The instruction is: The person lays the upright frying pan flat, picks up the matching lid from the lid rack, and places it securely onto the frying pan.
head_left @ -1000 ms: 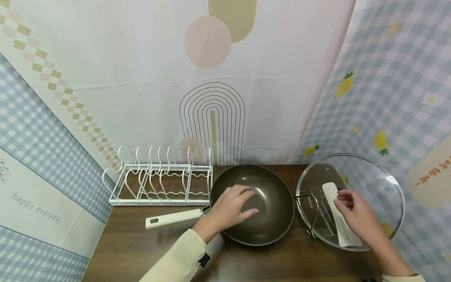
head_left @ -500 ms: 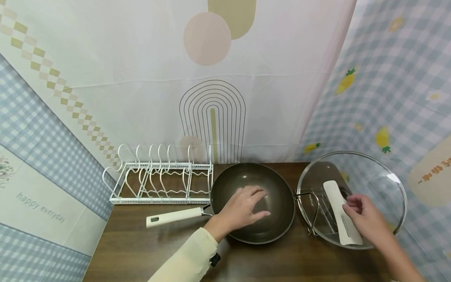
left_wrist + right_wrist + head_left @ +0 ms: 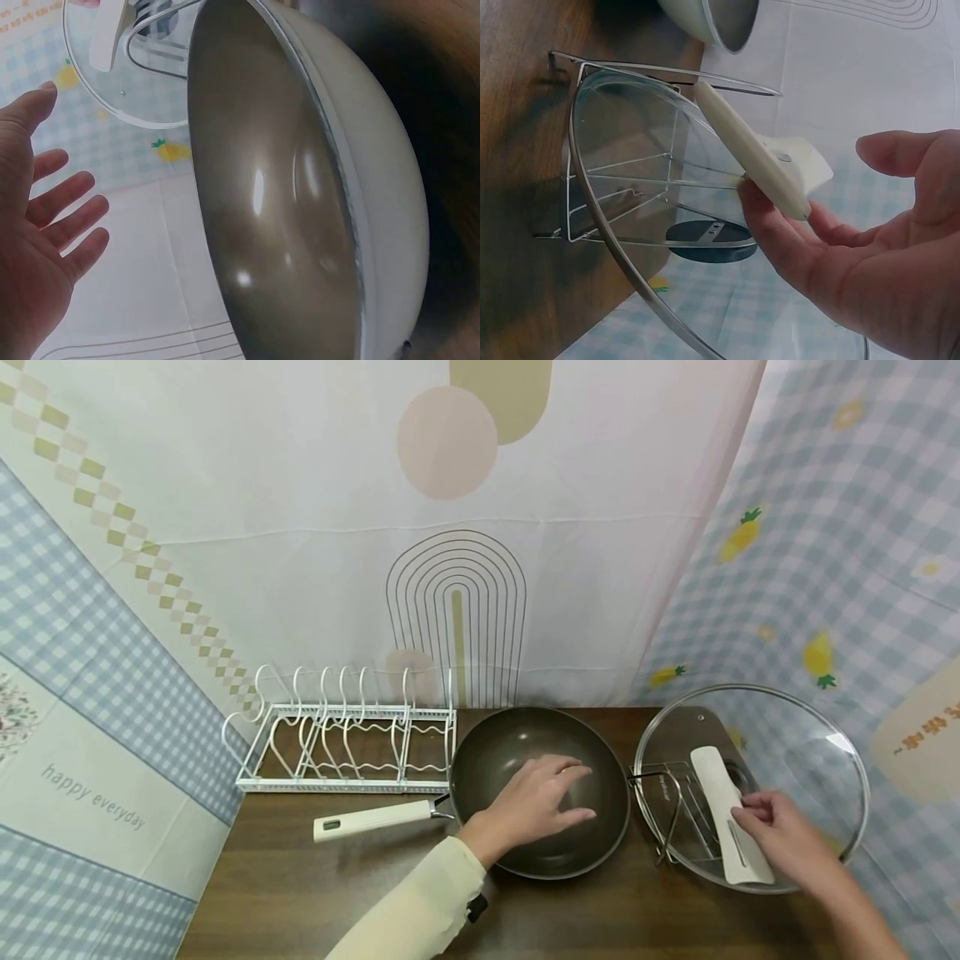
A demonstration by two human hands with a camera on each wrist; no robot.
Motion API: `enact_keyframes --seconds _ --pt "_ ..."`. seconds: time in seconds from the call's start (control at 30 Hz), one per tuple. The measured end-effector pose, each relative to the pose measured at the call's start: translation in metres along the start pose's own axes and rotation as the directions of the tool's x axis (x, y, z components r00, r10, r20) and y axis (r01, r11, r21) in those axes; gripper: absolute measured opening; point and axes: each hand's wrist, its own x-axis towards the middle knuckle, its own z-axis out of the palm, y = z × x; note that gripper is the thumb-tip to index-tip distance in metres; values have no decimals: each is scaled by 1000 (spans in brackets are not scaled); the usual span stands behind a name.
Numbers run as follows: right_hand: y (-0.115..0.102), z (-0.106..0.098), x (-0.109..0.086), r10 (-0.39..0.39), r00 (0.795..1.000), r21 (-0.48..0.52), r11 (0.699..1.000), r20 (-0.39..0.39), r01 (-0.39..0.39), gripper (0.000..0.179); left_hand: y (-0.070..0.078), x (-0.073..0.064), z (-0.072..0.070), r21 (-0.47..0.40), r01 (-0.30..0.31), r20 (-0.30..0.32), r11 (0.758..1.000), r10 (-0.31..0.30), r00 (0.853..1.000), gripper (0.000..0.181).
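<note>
A wok [image 3: 517,743] with a dark inside and a cream handle [image 3: 371,821] sits on the wooden table. My left hand [image 3: 532,806] hovers over its bowl with fingers spread and nothing in them; the left wrist view shows the palm [image 3: 37,240] apart from the rim. At the right, a large glass lid [image 3: 810,752] with a steel rim leans in a wire stand [image 3: 675,802]. My right hand [image 3: 787,835] is at the lid's long white handle [image 3: 723,810]. In the right wrist view its fingers [image 3: 780,247] hook behind the handle, while the thumb [image 3: 892,150] stands off.
A white wire rack [image 3: 345,789] with upright loops stands left of the wok, along the back. Behind the lid is a dark brown board [image 3: 690,722]. Patterned cloth hangs at the back and both sides. Bare table [image 3: 337,893] lies in front of the wok.
My left hand has moved right across the wok. My right hand has shifted slightly right and down along the lid's handle, its fingers now at the edge. The wok and lid have not moved.
</note>
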Motion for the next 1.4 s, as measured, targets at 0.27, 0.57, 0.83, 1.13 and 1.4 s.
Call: enact_keyframes --seconds 0.27,0.57,0.83,1.13,1.4 --pt "2 -1 2 40 997 -30 999 73 -38 56 10 10 5 23 -20 6 1000 19 1000 59" --pt "9 7 9 77 936 315 929 343 -192 60 22 29 18 58 -98 -28 993 100 995 60" --pt "21 12 9 -27 876 588 751 482 -301 62 34 45 28 92 -134 16 987 133 991 64" --pt "20 19 9 -51 889 630 724 455 -281 61 50 61 38 102 -130 149 986 114 982 67" --pt "18 23 6 0 917 537 811 399 -234 56 58 72 53 141 -151 253 978 112 961 70"
